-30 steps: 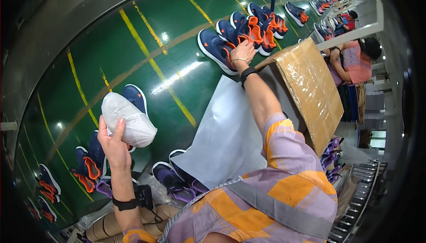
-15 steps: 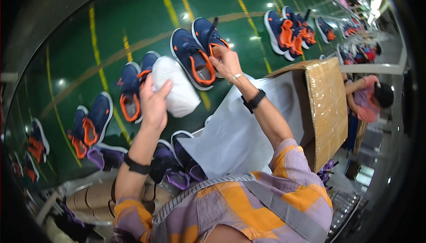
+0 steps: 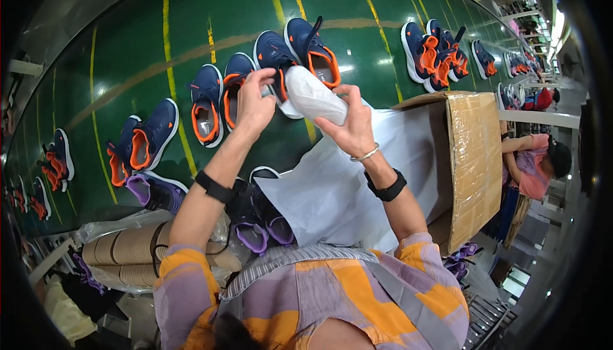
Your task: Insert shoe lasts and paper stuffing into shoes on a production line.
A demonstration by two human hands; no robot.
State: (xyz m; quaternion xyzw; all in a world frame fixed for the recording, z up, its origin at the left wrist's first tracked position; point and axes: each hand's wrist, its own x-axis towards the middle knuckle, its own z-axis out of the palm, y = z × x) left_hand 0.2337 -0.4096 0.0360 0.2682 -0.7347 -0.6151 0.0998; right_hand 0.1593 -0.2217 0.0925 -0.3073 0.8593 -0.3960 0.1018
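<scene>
A wad of white stuffing paper point(image 3: 315, 94), long and rounded, is gripped by my right hand point(image 3: 351, 123) over the heel of a navy shoe point(image 3: 273, 53) with orange lining. Beside that shoe, my left hand point(image 3: 255, 107) has its fingers curved and apart, with no clear hold on anything. A small pale patch shows between its thumb and fingers, too small to name. The matching navy shoe point(image 3: 310, 50), strap raised, lies just right of the first. Another navy pair, a left shoe point(image 3: 205, 107) and a right shoe point(image 3: 237, 72), sits to the left of my left hand.
The green conveyor belt point(image 3: 140, 43) with yellow lines carries several more navy shoes. White sheets point(image 3: 332, 184) drape from a cardboard box point(image 3: 476, 165) at right. Purple-lined shoes point(image 3: 252, 235) and brown ribbed rolls point(image 3: 128, 254) are close to me. A co-worker point(image 3: 543, 165) is at far right.
The paper wad has passed from my left hand to my right, which has left the shoe. My left hand has moved right and up. In view, the shoes sit slightly higher and further right.
</scene>
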